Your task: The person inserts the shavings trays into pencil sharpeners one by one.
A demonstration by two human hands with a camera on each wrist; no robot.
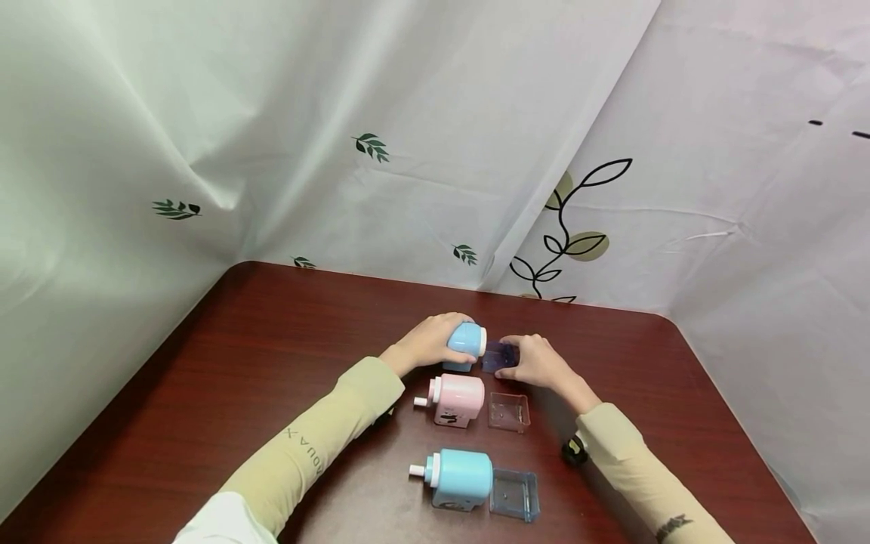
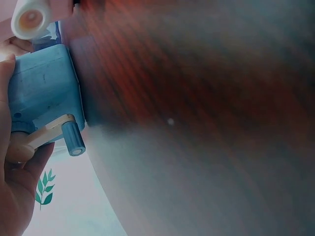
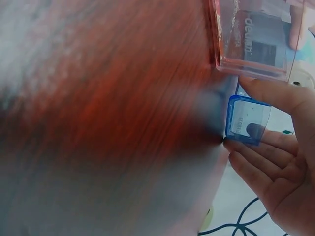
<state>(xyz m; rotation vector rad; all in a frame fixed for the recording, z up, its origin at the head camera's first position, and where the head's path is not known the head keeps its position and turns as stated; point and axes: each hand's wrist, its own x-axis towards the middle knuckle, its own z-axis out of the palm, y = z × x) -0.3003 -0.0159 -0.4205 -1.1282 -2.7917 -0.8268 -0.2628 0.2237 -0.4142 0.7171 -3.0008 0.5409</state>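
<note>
Farthest back in the row is a blue crank pencil sharpener (image 1: 465, 338), which my left hand (image 1: 430, 341) grips from the left. In the left wrist view, its crank handle (image 2: 74, 138) hangs beside my palm. Just right of the sharpener, my right hand (image 1: 540, 363) holds a clear blue shavings drawer (image 1: 498, 358) between thumb and fingers. The right wrist view shows the drawer (image 3: 246, 120) low against the table, outside the sharpener. Whether the drawer touches the sharpener is hard to tell.
Nearer to me stand a pink sharpener (image 1: 462, 397) with its clear pink drawer (image 1: 508, 412) and another blue sharpener (image 1: 464, 476) with its drawer (image 1: 514, 495), both drawers lying to the right. A white curtain (image 1: 408, 204) borders the dark red table (image 1: 306, 325).
</note>
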